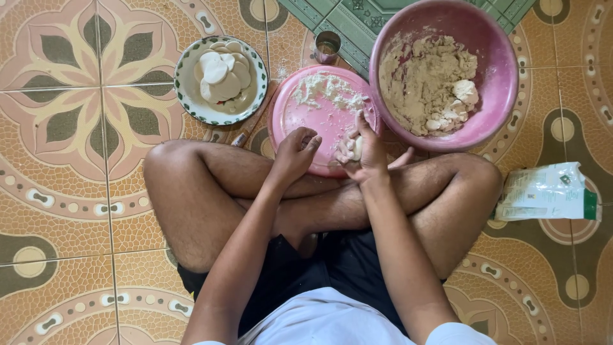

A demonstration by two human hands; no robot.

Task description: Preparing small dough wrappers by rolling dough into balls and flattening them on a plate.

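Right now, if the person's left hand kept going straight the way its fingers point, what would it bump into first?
The left hand points toward the right hand, which holds a small lump of dough over the pink plate. It would probably meet that dough and hand first, though depth is hard to judge.

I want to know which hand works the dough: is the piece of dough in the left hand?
No. The right hand holds the piece of dough; the left hand is loosely curled and holds nothing.
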